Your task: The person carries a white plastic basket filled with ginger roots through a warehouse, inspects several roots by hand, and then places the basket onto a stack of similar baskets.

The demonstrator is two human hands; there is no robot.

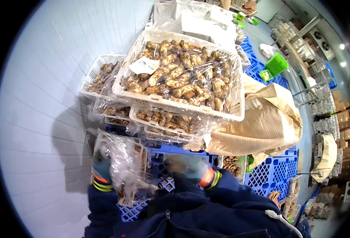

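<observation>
A person in a dark navy zip-front jacket [206,222] is leaning over a low white slotted plastic crate [144,156], which is sitting at the person's left, beside the wall. Loose, crumpled clear plastic film [123,152] is lying across most of it and is spilling past its right side, with small brown pieces showing at the edges.

The step in hand is seemingly the handling of this film-covered crate; a next move would probably be calling for a hold on the firm rim, or a careful pinch of film alone.

The teal-gloved left hand [101,164] is resting against the crate's left edge, but its fingers are partly hiding, so one cannot tell whether that grip is closing on rim or film. The grey-teal gloved right hand [189,166] is hanging in front of the stack, apart from the film (motion is smearing its outline), and how far open its grip is, or whether it is holding anything, cannot be told.

Beneath, a blue lattice plastic pallet [259,174] is carrying the load. Just beyond the hands, a broad white plastic crate [179,104] is topping a stack, holding stubby brown-and-cream mushrooms [183,75] under clear wrap, with a white paper slip [144,65] lying over them. A beige striped sheet [254,127] is draping to its right. Farther off, a bright green plastic crate [277,64] is standing, and brown cardboard boxes [343,116] are lining the far right.
</observation>
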